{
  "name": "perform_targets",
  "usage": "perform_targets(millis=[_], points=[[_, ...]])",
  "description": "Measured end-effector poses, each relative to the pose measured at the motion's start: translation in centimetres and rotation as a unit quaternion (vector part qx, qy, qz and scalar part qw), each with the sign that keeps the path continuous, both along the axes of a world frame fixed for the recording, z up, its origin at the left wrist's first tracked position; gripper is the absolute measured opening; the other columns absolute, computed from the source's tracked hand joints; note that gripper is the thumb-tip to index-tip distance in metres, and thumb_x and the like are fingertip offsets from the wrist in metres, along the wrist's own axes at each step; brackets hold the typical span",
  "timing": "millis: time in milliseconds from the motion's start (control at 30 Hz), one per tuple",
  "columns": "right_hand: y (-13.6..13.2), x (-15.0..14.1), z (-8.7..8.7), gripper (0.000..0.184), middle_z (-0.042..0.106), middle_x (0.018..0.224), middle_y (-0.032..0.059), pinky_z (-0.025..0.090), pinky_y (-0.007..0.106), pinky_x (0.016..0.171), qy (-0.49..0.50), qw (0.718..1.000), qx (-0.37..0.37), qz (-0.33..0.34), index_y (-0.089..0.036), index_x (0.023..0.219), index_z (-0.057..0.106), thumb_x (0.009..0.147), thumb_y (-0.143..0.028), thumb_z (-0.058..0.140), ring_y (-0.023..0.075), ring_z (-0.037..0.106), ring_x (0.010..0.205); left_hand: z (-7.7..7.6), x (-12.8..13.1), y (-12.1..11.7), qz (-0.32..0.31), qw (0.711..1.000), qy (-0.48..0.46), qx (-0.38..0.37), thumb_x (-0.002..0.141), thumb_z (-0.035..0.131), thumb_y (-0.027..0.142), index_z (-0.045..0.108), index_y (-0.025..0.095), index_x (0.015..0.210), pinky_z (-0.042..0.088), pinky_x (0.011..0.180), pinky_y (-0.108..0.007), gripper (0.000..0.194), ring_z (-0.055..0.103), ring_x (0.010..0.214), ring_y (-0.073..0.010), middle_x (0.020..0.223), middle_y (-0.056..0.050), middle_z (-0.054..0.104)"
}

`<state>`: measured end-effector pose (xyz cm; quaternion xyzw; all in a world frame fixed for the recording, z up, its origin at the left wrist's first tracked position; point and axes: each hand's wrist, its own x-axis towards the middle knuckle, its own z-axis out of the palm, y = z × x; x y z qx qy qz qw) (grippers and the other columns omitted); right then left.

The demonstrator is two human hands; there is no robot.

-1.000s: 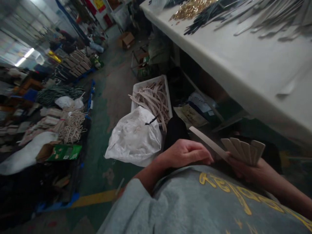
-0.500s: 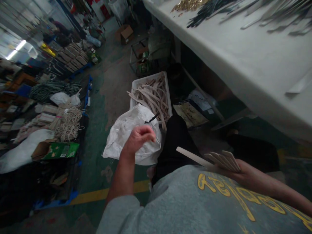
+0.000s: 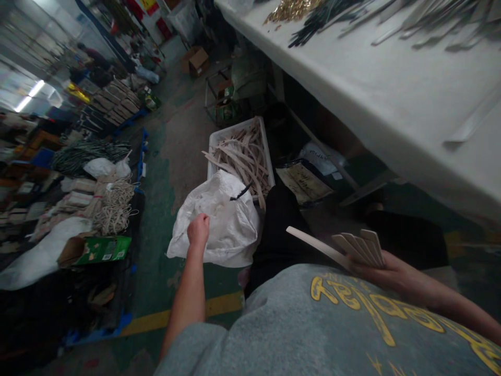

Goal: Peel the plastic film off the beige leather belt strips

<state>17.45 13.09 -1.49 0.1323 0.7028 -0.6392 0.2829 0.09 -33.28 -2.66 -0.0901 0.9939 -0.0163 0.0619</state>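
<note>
My left hand (image 3: 198, 228) is closed in a fist above the open mouth of a white woven sack (image 3: 183, 237). Whatever its fingers may hold is hidden. A thin black strip (image 3: 240, 192) lies at the sack's far rim. At my right side, close to my shirt, my right hand (image 3: 395, 271) grips a fanned bunch of flat beige strips (image 3: 360, 248). One strip sticks out to the left, well beyond the others. Just past the sack, a white plastic crate (image 3: 268, 151) holds a heap of loose beige strips (image 3: 245, 156).
A white-covered table (image 3: 352, 78) runs along the right, with dark strips (image 3: 313, 23) and gold pieces (image 3: 291, 9) on it. On the left, a blue pallet (image 3: 143, 151) bears cord bundles and a green box (image 3: 104, 249). A cardboard box (image 3: 198, 61) stands farther off.
My left hand has moved left and slightly down over the sack, its fingers now curled tighter. My right hand keeps its hold on the strips. The view has shifted slightly.
</note>
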Motion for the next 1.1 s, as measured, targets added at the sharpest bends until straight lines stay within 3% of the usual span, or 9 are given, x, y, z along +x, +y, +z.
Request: perform_targets(millis=[133, 233, 333, 433, 533, 667, 800, 900, 1100], points=[[0.3, 0.0, -0.2, 0.043, 0.067, 0.074, 0.0077, 0.052, 0.029, 0.056, -0.068, 0.991, -0.11, -0.044, -0.019, 0.08, 0.07, 0.067, -0.059, 0.076, 0.02, 0.061, 0.063, 3.8, -2.3, 2.7, -0.015, 0.979, 0.15, 0.137, 0.092, 0.048, 0.031, 0.064, 0.02, 0.095, 0.046, 0.078, -0.031, 0.02, 0.065, 0.088, -0.0234, 0.091, -0.008, 0.072], [0.7, -0.5, -0.1, 0.042, 0.067, 0.074, 0.0069, 0.045, 0.026, 0.05, -0.042, 0.985, -0.16, -0.043, -0.017, 0.079, 0.069, 0.071, -0.058, 0.074, 0.0145, 0.054, 0.054, 6.0, -3.8, 6.8, -0.066, 0.927, 0.201, 0.31, 0.087, 0.054, 0.034, 0.062, 0.02, 0.089, 0.047, 0.075, -0.028, 0.016, 0.063, 0.077, -0.0182, 0.08, -0.002, 0.068], [1.1, -1.1, 0.6, 0.044, 0.069, 0.082, 0.0081, 0.042, 0.024, 0.05, 0.025, 0.982, -0.176, -0.062, -0.014, 0.087, 0.072, 0.075, -0.056, 0.072, 0.0103, 0.051, 0.052, 6.9, -4.2, 12.9, -0.13, 0.852, 0.15, 0.484, 0.082, 0.061, 0.038, 0.062, 0.02, 0.085, 0.046, 0.062, -0.023, 0.018, 0.055, 0.06, -0.0127, 0.066, 0.003, 0.059], [1.3, -1.6, 1.8, 0.052, 0.067, 0.078, 0.0068, 0.038, 0.022, 0.048, 0.083, 0.971, -0.202, -0.098, -0.01, 0.101, 0.073, 0.078, -0.056, 0.069, 0.0081, 0.046, 0.051, 6.8, -3.0, 19.7, -0.165, 0.79, 0.031, 0.589, 0.079, 0.066, 0.041, 0.064, 0.019, 0.085, 0.037, 0.046, -0.02, 0.023, 0.044, 0.047, -0.0093, 0.058, 0.005, 0.053], [1.5, -1.9, 2.8, 0.06, 0.06, 0.067, 0.0018, 0.038, 0.022, 0.048, 0.115, 0.957, -0.231, -0.135, -0.009, 0.112, 0.07, 0.077, -0.057, 0.07, 0.0083, 0.044, 0.051, 6.1, -0.7, 25.2, -0.203, 0.764, -0.065, 0.609, 0.078, 0.069, 0.044, 0.067, 0.019, 0.085, 0.034, 0.041, -0.019, 0.026, 0.042, 0.044, -0.0085, 0.054, 0.006, 0.051], [1.2, -1.9, 3.4, 0.06, 0.055, 0.063, -0.002, 0.038, 0.022, 0.048, 0.123, 0.952, -0.211, -0.185, -0.011, 0.104, 0.067, 0.068, -0.058, 0.076, 0.0101, 0.047, 0.052, 5.0, 1.6, 29.3, -0.304, 0.777, -0.088, 0.544, 0.082, 0.066, 0.039, 0.071, 0.019, 0.086, 0.041, 0.052, -0.021, 0.021, 0.051, 0.052, -0.0101, 0.06, 0.004, 0.06], [0.5, -1.8, 3.5, 0.046, 0.054, 0.065, -0.0017, 0.041, 0.025, 0.052, 0.117, 0.958, -0.154, -0.211, -0.014, 0.09, 0.064, 0.071, -0.055, 0.075, 0.0118, 0.05, 0.055, 4.5, 2.1, 30.7, -0.383, 0.813, -0.024, 0.437, 0.083, 0.064, 0.028, 0.074, 0.019, 0.086, 0.047, 0.071, -0.027, 0.013, 0.064, 0.073, -0.0166, 0.079, -0.003, 0.073], [0.2, -2.1, 3.5, 0.044, 0.054, 0.065, -0.0013, 0.041, 0.025, 0.052, 0.102, 0.955, -0.136, -0.241, -0.015, 0.087, 0.064, 0.07, -0.054, 0.075, 0.0119, 0.05, 0.055, 4.5, 2.2, 31.1, -0.402, 0.823, -0.007, 0.402, 0.083, 0.065, 0.027, 0.075, 0.019, 0.086, 0.047, 0.073, -0.029, 0.013, 0.067, 0.075, -0.0195, 0.081, -0.006, 0.075], [0.1, -3.2, 2.3, 0.047, 0.058, 0.069, -0.0006, 0.042, 0.023, 0.049, 0.094, 0.947, -0.171, -0.255, -0.015, 0.087, 0.065, 0.061, -0.051, 0.081, 0.01, 0.05, 0.053, 3.8, 2.5, 31.4, -0.383, 0.761, -0.091, 0.516, 0.083, 0.066, 0.028, 0.075, 0.021, 0.095, 0.049, 0.077, -0.029, 0.018, 0.068, 0.082, -0.0198, 0.09, -0.004, 0.076]])
